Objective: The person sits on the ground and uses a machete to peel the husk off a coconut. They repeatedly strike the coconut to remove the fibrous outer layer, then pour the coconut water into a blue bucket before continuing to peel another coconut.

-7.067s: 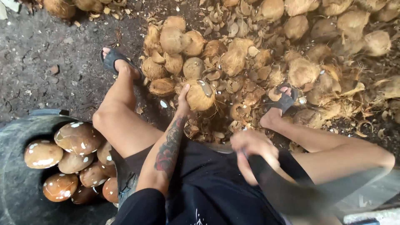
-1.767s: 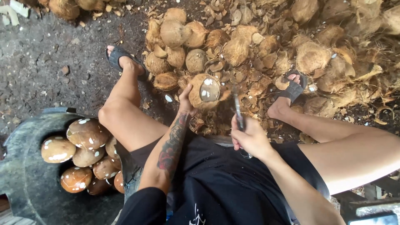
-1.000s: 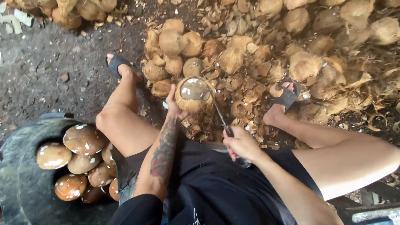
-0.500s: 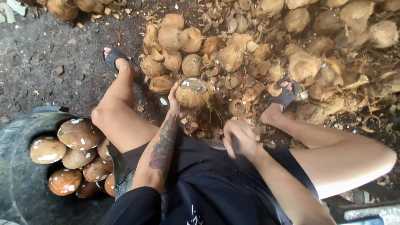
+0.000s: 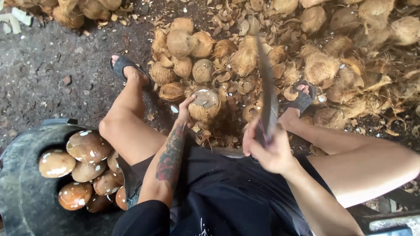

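At your left side, the dark tub holds peeled brown coconuts. Your right hand keeps a closed grip on the long blade, which has swung up from the low position of half a second ago, so another chop looks ready. Your left hand grips the partly husked coconut between your knees. Beyond lies the husk pile.

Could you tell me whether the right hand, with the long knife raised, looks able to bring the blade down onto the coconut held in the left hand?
Probably yes: the right hand holds the knife just right of the coconut, with open air between. The left hand grips its left side.
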